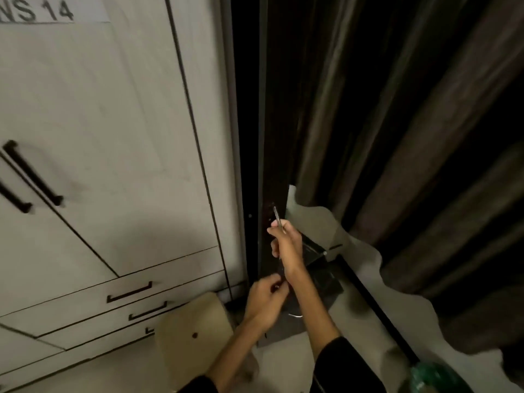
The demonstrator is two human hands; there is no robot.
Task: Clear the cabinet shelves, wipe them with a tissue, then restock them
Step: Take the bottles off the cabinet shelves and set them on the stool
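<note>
A pale cabinet with black bar handles fills the left; its doors are closed and no shelf shows. Beside it runs a dark vertical panel. My right hand pinches a thin metal stick that points up against that panel. My left hand is lower, its fingers curled near my right wrist; I cannot tell what it holds, if anything. Dark flat sheets lie on the floor under both hands. No tissue is in view.
Three drawers with black handles sit low on the cabinet. A beige stool seat stands in front of them. Dark curtains hang on the right over a pale floor. A green object lies at the bottom right.
</note>
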